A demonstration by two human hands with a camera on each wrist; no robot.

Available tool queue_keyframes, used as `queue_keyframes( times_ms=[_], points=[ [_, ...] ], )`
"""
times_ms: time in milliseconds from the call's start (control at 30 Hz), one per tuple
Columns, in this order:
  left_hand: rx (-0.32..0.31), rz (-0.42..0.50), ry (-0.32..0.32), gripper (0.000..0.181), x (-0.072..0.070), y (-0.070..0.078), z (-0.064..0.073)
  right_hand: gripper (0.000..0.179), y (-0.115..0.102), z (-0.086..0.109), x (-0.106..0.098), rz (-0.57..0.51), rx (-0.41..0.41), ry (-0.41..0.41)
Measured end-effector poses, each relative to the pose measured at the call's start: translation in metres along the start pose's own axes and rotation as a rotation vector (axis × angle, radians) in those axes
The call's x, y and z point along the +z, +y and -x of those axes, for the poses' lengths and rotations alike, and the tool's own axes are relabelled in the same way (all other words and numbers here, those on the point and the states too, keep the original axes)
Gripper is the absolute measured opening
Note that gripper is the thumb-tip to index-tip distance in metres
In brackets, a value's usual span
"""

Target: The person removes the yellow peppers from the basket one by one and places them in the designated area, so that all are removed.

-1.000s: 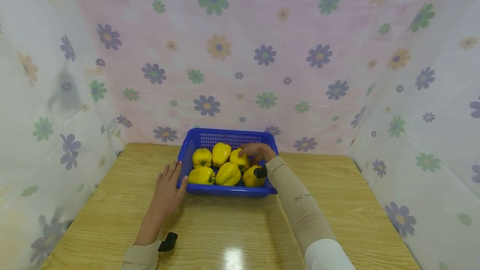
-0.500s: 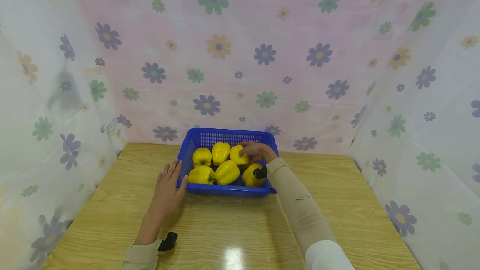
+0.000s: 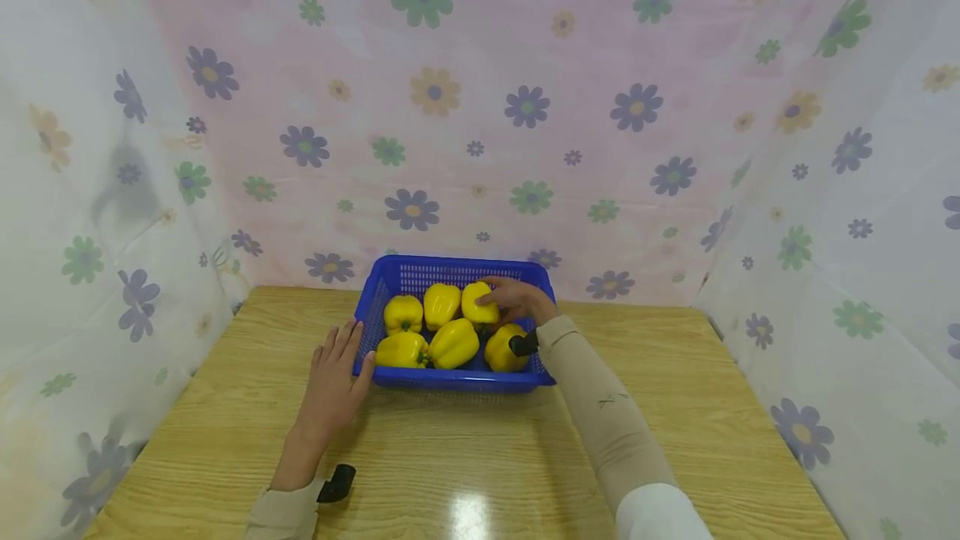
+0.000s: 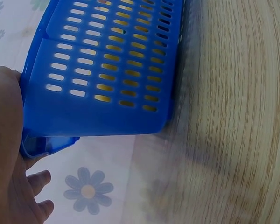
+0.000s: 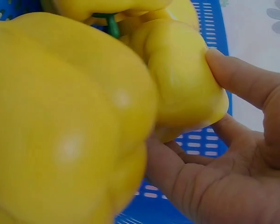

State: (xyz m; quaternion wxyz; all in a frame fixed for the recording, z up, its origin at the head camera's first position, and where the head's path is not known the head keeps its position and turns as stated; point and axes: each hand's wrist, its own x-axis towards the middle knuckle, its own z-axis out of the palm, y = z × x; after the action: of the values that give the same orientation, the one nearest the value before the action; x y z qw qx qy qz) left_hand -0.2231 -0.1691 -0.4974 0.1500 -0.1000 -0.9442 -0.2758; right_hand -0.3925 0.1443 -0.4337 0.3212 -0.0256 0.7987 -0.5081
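Note:
A blue plastic basket (image 3: 465,380) stands on the table and holds several yellow bell peppers. My right hand (image 3: 517,300) reaches over its right side and holds the back-right yellow bell pepper (image 3: 478,303) between thumb and fingers. In the right wrist view that bell pepper (image 5: 182,74) has fingertips on its right side and underside. A nearer bell pepper (image 5: 65,121) hides part of the hand. At the basket's front-left corner, my left hand (image 3: 335,373) lies along the rim with fingers extended. The left wrist view shows this hand (image 4: 7,140) at the rim, beside the slotted wall (image 4: 98,112).
Other bell peppers lie in two rough rows, among them a front-left one (image 3: 402,351), a front-middle one (image 3: 454,345) and a front-right one (image 3: 507,348). A flowered cloth (image 3: 480,190) hangs behind the wooden table (image 3: 420,457) and along both sides.
The back-right bell pepper has shifted slightly toward the back in my right hand. The front-middle one has moved a little left, widening the gap beside it. My left hand has stayed put.

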Motion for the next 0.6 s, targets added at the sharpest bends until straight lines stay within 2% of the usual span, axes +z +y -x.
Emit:
queue_keyframes(
  times_ms=[400,600],
  points=[
    [-0.003,-0.039,-0.006,0.060,-0.003,0.003,0.000,0.067,-0.005,0.022,-0.006,-0.069,-0.078,0.059],
    [-0.003,-0.035,-0.002,0.060,-0.003,0.002,0.001,0.069,-0.003,0.034,-0.007,-0.088,-0.086,0.090]
  ],
)
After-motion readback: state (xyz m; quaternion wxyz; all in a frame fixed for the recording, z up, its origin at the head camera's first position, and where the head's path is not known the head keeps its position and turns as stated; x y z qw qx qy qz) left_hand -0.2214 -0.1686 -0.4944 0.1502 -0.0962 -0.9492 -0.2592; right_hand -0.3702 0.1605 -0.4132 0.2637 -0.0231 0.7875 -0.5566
